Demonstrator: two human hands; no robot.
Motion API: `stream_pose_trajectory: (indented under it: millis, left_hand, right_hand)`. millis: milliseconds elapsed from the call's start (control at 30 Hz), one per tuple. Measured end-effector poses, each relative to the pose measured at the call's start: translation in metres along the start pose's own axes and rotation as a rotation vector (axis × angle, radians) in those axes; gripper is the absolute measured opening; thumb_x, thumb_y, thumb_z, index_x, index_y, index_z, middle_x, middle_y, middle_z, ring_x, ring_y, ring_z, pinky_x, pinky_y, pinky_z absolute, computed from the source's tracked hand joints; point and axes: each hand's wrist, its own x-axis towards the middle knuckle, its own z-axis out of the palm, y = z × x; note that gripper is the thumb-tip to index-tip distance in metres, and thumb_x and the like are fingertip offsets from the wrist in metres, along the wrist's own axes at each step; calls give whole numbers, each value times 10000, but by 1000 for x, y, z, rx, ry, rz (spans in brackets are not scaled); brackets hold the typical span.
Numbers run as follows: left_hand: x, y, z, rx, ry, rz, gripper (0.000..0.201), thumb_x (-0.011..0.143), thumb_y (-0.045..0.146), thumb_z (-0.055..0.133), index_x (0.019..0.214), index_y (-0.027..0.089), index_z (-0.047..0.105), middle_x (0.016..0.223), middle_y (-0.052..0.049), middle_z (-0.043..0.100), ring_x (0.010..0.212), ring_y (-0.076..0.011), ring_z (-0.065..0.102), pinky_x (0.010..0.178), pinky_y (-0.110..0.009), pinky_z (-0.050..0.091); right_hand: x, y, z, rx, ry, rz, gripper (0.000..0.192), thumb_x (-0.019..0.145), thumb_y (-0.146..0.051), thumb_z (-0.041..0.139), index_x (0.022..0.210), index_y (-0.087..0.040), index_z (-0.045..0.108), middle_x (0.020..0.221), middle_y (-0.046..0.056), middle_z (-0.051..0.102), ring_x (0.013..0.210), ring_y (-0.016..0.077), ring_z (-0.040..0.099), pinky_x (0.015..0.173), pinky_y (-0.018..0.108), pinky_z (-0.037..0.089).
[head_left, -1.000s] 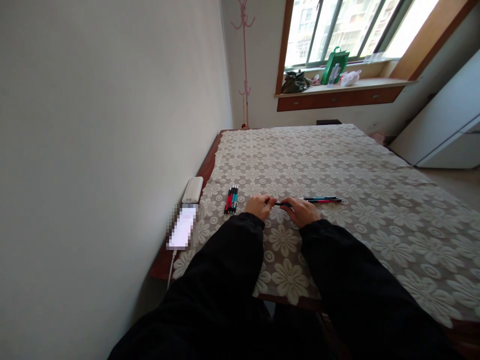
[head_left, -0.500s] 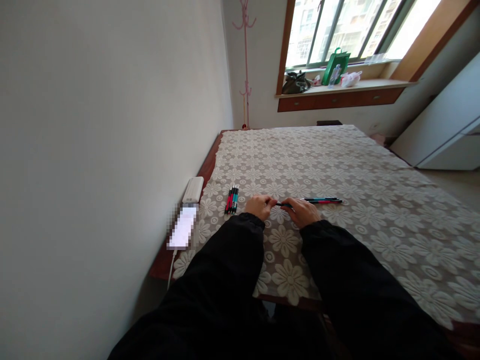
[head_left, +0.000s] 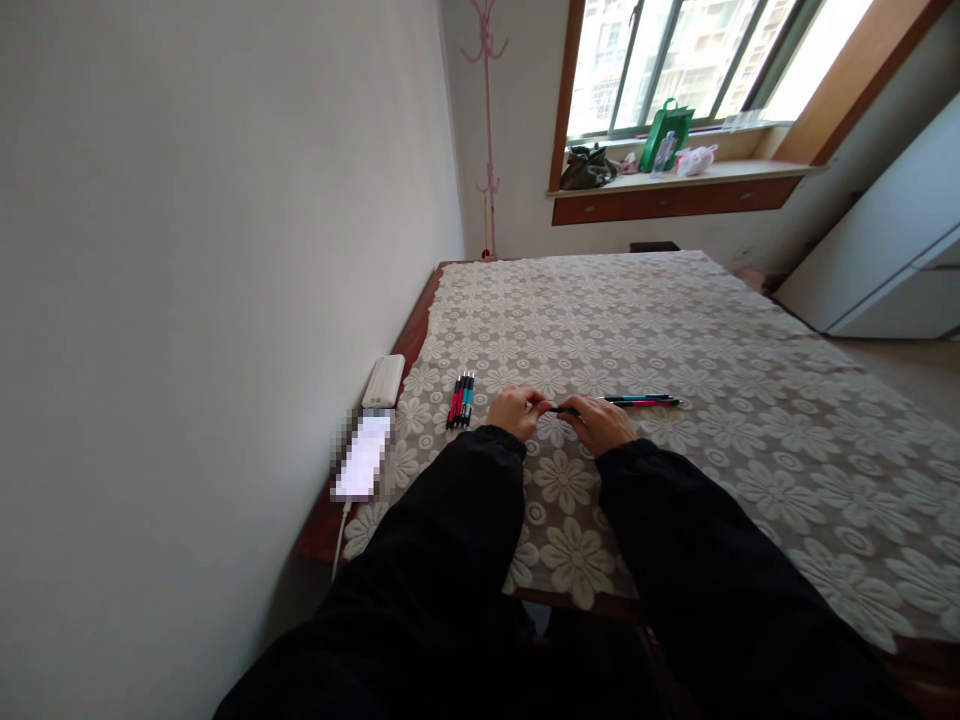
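Between my hands, just above or on the lace tablecloth (head_left: 566, 480), is a dark pen (head_left: 559, 409), mostly hidden by my fingers. My left hand (head_left: 517, 412) pinches one end of it. On the other end, the fingers of my right hand (head_left: 602, 424) are closed. To the left of my left hand lie several pens (head_left: 460, 400) side by side, with red and teal barrels and black ends. Past my right hand, a teal pen and a red pen (head_left: 649, 402) lie together, their left ends close to my fingers.
At the table's left edge, by the wall, are a white power bank (head_left: 383, 381) and a blurred-out phone (head_left: 364, 455) with a white cable (head_left: 340, 535). A pink coat stand (head_left: 489, 120) rises behind the table. Bags, including a green bag (head_left: 665, 138), sit on the windowsill.
The whole view has shifted slightly. Both hands keep their grip on the dark pen, in almost the same pose, and the other pens lie as before.
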Motion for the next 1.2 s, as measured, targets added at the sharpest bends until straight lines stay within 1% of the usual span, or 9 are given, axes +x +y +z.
stream_pose_trajectory:
  millis: [100, 233, 367, 533, 633, 733, 833, 900, 1200]
  left_hand:
    - [0, 2, 0, -42, 14, 81, 121, 849, 325, 672, 876, 215, 712, 883, -18, 699, 858, -160, 577, 811, -268, 446]
    - [-2, 6, -2, -25, 31, 26, 240, 905, 422, 584, 943, 217, 705, 867, -17, 703, 823, -162, 576, 776, -278, 445]
    - [-2, 4, -2, 69, -33, -30, 417, 958, 472, 454, 765, 220, 724, 715, -29, 660, 809, -185, 585, 750, -294, 437]
    - [-1, 4, -2, 54, -42, -10, 205, 883, 396, 617, 907, 236, 742, 860, -22, 705, 886, -181, 595, 798, -280, 453]
    - [-1, 6, -3, 42, -37, 16, 172, 879, 368, 624, 931, 242, 729, 928, -12, 721, 931, -179, 590, 842, -282, 450]
    - [-2, 8, -4, 52, -6, -5, 265, 924, 433, 538, 931, 242, 721, 893, -12, 717, 880, -174, 592, 803, -284, 447]
    - [-3, 8, -3, 97, 4, -47, 422, 962, 495, 423, 829, 234, 726, 757, -26, 678, 822, -181, 590, 736, -287, 432]
    - [-3, 6, -3, 126, -8, -61, 455, 954, 517, 423, 772, 230, 726, 700, -33, 648, 806, -189, 589, 715, -289, 424]
    - [0, 1, -1, 52, 8, 24, 194, 887, 381, 620, 865, 227, 737, 834, -23, 709, 891, -185, 596, 788, -284, 445]
  right_hand:
    - [0, 1, 0, -1, 2, 19, 188, 956, -359, 526, 981, -231, 662, 915, 60, 740, 848, 226, 689, 747, 312, 487]
    - [-1, 1, 0, 4, 29, 5, 193, 958, -353, 527, 991, -223, 666, 929, 66, 740, 858, 221, 686, 771, 310, 486]
    - [-1, 2, 1, 11, 55, -4, 186, 954, -342, 535, 987, -219, 671, 953, 68, 742, 858, 218, 686, 780, 312, 489]
    - [0, 3, 2, 8, 44, 2, 198, 957, -366, 536, 985, -225, 672, 912, 58, 747, 829, 222, 695, 719, 298, 486]
    - [0, 2, 1, 12, 55, 10, 201, 963, -365, 527, 982, -225, 670, 902, 54, 747, 827, 220, 698, 715, 295, 487]
    - [0, 1, 0, -2, 98, 2, 213, 961, -370, 533, 973, -211, 674, 913, 68, 745, 843, 225, 697, 740, 303, 491]
    - [0, 1, 1, -13, 112, -28, 225, 962, -377, 532, 966, -205, 677, 913, 74, 743, 854, 229, 692, 768, 311, 491]
    - [0, 2, 1, -8, 103, -44, 227, 963, -377, 527, 959, -208, 678, 912, 72, 745, 853, 225, 690, 779, 311, 490]
    - [-2, 2, 0, 36, 42, 2, 212, 962, -386, 530, 1010, -242, 678, 914, 41, 756, 839, 216, 710, 703, 281, 474]
